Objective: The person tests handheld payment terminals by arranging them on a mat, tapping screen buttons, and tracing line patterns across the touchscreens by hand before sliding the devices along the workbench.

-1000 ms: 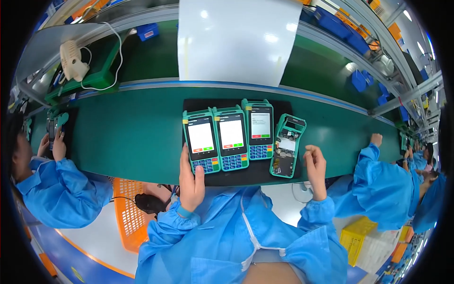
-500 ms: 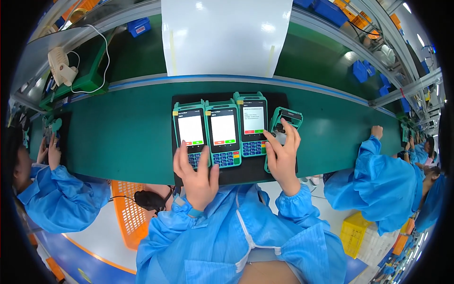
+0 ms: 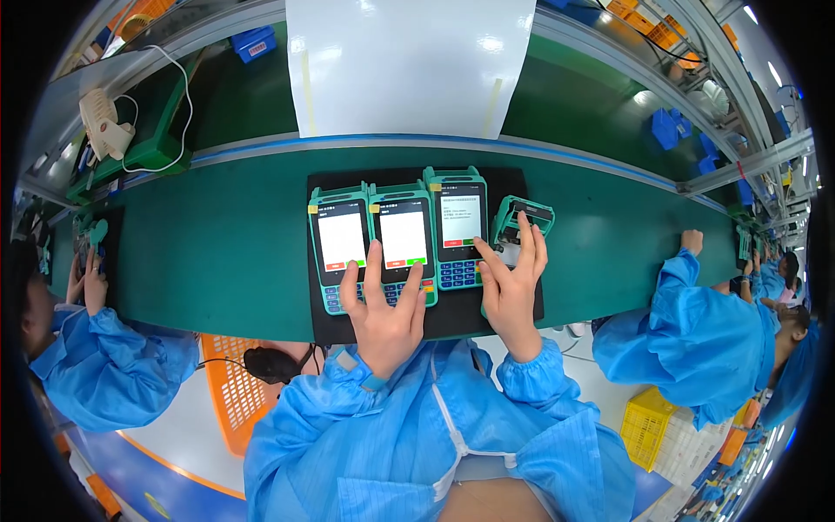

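head view: four green handheld terminals stand side by side on the black mat [image 3: 452, 320], on your green worktop [image 3: 217, 252]. your left hand [image 3: 386, 329] is open, fingers spread, gripping nothing. one fingertip is at the lower right of the screen on the leftmost terminal [image 3: 341, 239], another at the lower right of the screen on the second terminal [image 3: 403, 233]. a middle finger points up between them. can't tell if the tips are pressing.

your right hand [image 3: 513, 300] is open too, fingers bent, no grip. one fingertip is at the bottom of the screen on the third terminal [image 3: 459, 209], which sits slightly farther out than the left pair. another reaches over the fourth terminal [image 3: 509, 228], far right, tilted, mostly hidden under that hand.

around you: white panel [image 3: 404, 70] at the far side, orange basket [image 3: 228, 383] near left below the worktop, yellow crate [image 3: 644, 431] near right. co-workers in blue smocks on both sides.
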The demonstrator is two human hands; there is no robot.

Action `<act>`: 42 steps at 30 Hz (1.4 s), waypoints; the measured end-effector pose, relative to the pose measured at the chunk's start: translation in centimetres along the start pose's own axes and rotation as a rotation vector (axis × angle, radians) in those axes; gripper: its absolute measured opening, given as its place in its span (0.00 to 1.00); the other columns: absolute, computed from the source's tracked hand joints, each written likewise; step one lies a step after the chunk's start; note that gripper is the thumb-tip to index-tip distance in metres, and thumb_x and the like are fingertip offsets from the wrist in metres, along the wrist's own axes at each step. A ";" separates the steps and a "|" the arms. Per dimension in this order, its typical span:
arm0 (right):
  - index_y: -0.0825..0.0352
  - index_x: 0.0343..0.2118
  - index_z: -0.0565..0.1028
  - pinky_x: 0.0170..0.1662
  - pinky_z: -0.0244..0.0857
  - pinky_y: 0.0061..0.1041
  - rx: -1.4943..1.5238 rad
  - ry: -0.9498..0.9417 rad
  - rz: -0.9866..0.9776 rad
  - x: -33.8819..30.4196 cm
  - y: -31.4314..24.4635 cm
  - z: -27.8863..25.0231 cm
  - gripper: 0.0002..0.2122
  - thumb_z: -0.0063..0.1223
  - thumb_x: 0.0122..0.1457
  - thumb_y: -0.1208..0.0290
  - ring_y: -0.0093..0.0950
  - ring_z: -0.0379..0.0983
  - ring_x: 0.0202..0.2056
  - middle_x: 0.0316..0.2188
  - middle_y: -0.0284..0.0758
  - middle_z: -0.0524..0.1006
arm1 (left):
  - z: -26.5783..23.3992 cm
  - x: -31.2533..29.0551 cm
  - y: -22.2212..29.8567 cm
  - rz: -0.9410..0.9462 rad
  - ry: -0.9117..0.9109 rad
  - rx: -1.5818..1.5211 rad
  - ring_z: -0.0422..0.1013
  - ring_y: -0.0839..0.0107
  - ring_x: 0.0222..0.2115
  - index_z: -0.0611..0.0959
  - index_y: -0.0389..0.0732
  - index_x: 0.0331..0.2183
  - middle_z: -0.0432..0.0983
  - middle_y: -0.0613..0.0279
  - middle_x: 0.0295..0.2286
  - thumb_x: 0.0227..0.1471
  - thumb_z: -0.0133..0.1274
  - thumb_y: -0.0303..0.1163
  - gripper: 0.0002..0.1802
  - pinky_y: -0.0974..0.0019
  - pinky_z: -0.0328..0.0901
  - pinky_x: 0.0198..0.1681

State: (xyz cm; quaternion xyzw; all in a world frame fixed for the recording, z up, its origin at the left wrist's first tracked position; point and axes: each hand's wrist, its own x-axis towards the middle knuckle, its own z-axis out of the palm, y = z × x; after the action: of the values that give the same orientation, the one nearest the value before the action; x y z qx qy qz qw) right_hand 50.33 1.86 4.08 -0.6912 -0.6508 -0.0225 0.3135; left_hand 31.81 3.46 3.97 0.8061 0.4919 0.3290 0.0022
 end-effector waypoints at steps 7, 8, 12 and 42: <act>0.59 0.44 0.79 0.62 0.45 0.42 0.054 0.001 -0.008 -0.2 -0.6 -0.1 0.13 0.50 0.57 0.75 0.50 0.46 0.62 0.62 0.48 0.56 | 0.1 -0.3 -0.5 -0.007 -0.011 0.042 0.44 0.40 0.58 0.84 0.47 0.41 0.55 0.40 0.58 0.47 0.57 0.30 0.15 0.49 0.46 0.60; 0.59 0.44 0.79 0.61 0.46 0.42 0.052 0.003 -0.021 -0.3 -0.6 -0.3 0.13 0.49 0.57 0.76 0.49 0.46 0.62 0.62 0.47 0.56 | -0.4 -0.4 -0.4 -0.010 -0.018 0.042 0.43 0.40 0.58 0.84 0.47 0.41 0.55 0.40 0.58 0.48 0.57 0.30 0.15 0.50 0.45 0.60; 0.64 0.45 0.78 0.60 0.49 0.40 0.077 -0.013 -0.070 -0.4 -1.5 -0.6 0.14 0.48 0.56 0.78 0.47 0.50 0.61 0.60 0.45 0.61 | -2.8 -1.1 -2.3 -0.084 0.042 0.099 0.44 0.42 0.57 0.85 0.47 0.40 0.55 0.41 0.58 0.48 0.56 0.29 0.14 0.51 0.45 0.60; 0.68 0.53 0.67 0.60 0.56 0.38 0.093 -0.170 -0.250 6.1 -0.6 -2.8 0.18 0.46 0.59 0.74 0.45 0.59 0.58 0.58 0.46 0.62 | -3.3 -1.8 -2.0 -0.064 0.012 -0.010 0.49 0.43 0.56 0.84 0.45 0.41 0.56 0.44 0.58 0.48 0.55 0.27 0.15 0.50 0.51 0.58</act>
State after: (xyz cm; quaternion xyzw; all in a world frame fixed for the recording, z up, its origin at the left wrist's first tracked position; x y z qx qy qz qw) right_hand 51.73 5.96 9.24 -0.5891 -0.7562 0.0273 0.2835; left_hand 27.93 2.06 4.95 0.7878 0.5160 0.3360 0.0138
